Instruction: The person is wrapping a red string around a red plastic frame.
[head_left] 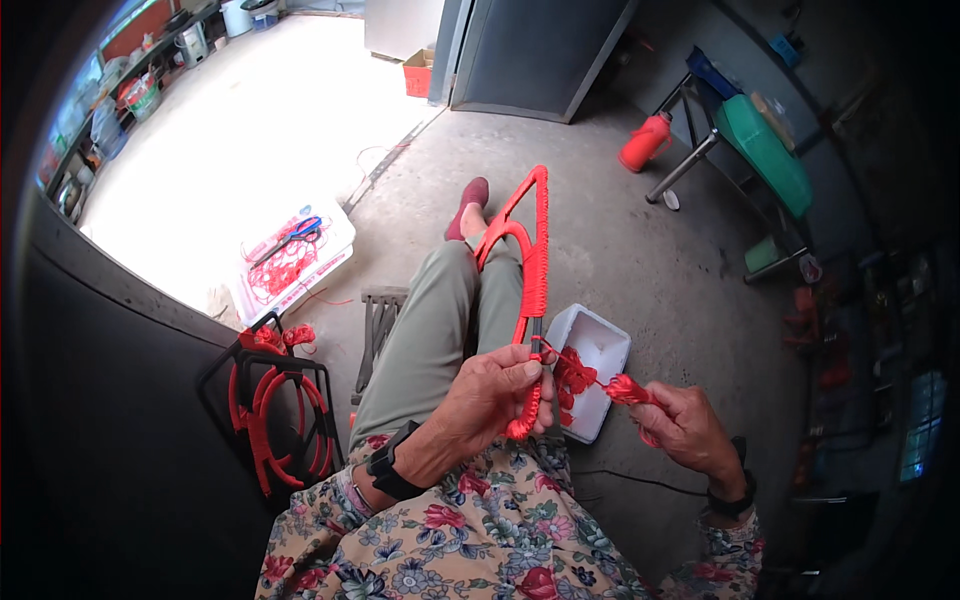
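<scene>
My left hand (500, 390) grips the lower part of a frame wrapped in red cord (537, 260), which stands tilted over my lap. A short stretch of bare black bar shows just above my fingers; tight red turns cover the bar above and below it. To the right, my right hand (690, 430) is closed round a bundle of red cord (628, 390). A thin strand runs from that bundle to the frame beside my left fingertips. Beneath the strand, a white bin (600, 345) on the floor holds more red cord (573, 375).
On the left, black frames partly wrapped in red (270, 410) lean by a dark panel. A white tray (340, 240) holds red cord scraps and blue-handled scissors (300, 235). A slatted stool (380, 325) stands by my leg. Far right are a red thermos (646, 142) and a table (700, 150).
</scene>
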